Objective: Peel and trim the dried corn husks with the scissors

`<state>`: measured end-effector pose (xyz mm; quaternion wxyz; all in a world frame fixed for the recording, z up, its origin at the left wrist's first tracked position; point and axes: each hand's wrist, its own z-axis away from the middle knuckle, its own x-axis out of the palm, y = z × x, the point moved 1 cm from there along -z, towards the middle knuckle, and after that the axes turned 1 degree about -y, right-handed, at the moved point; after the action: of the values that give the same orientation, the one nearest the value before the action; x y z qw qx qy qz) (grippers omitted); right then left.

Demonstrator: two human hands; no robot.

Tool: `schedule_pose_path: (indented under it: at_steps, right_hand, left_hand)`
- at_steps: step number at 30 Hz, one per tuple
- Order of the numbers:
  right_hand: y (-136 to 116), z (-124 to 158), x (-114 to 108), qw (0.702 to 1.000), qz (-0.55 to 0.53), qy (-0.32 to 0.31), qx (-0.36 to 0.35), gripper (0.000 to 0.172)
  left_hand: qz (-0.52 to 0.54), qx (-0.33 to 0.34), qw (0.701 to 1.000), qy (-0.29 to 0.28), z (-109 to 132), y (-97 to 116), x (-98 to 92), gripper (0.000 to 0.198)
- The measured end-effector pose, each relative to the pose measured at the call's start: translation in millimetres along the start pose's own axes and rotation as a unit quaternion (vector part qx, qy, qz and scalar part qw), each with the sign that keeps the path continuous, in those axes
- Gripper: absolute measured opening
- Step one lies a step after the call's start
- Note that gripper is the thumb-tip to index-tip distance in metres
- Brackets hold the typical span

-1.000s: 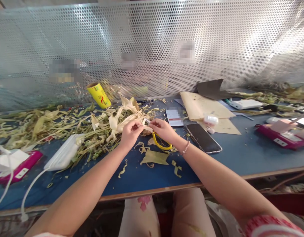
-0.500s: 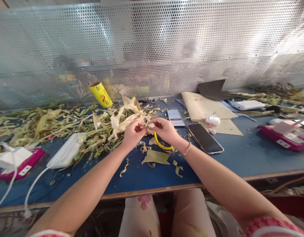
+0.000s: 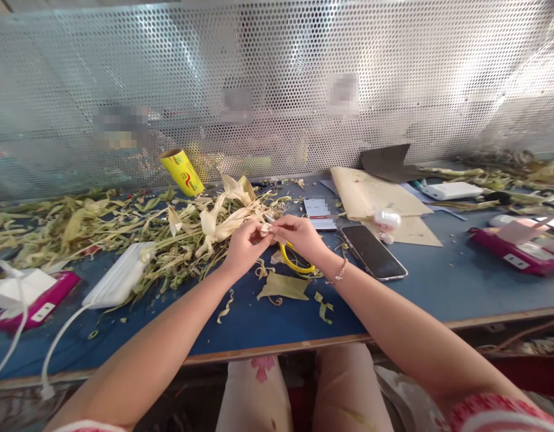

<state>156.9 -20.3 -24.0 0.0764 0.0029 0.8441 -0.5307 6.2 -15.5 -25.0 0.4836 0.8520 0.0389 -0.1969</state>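
The two hands have drawn together since a second ago, over the blue worktable [image 3: 416,288]. A heap of dry pale corn husks [image 3: 168,234] lies left of the left hand [image 3: 241,247], and a black smartphone [image 3: 373,252] right of the right hand [image 3: 299,237]. The right hand grips yellow-handled scissors [image 3: 296,264]. Between both hands' fingertips a small pale husk strip [image 3: 264,228] is pinched.

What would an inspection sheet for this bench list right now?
Surface: blue table, littered with husk scraps.
Job's things: pale husk piece pinched between both hands; yellow-handled scissors.
Clutter: husk pile, yellow roll, phone, cardboard sheets, pink device.
Grippers: left hand closed on the husk piece; right hand holds the scissors.
Cables: white cable from a white power bank toward the near edge.
Surroundings: perforated metal screen behind the table.
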Motion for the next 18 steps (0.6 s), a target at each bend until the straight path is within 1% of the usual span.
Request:
schedule_pose_path:
  at_steps: [4,7,11,15,18]
  right_hand:
    - [-1.2,1.1,0.9,0.999,0.029,0.031,-0.022,0.006]
    - [-1.9,2.2,2.9,0.999,0.027,0.035,-0.013,0.006]
    - [-1.3,3.1,5.8,0.998,-0.006,0.052,0.020,0.012]
    - [1.3,3.3,7.5,0.997,-0.026,0.049,0.050,0.015]
    - [3.1,3.3,7.7,0.994,-0.062,0.054,0.067,0.025]
  left_hand:
    - [0.045,-0.030,0.999,-0.006,-0.3,-1.9,0.3,0.023]
    - [0.070,-0.056,0.996,-0.002,-0.1,2.6,0.2,0.030]
    - [0.091,-0.078,0.993,0.020,0.1,4.8,0.8,0.036]
    - [0.126,-0.095,0.987,0.040,-0.6,-0.4,1.4,0.033]
    - [0.126,-0.093,0.987,0.043,-1.7,-2.7,1.1,0.032]
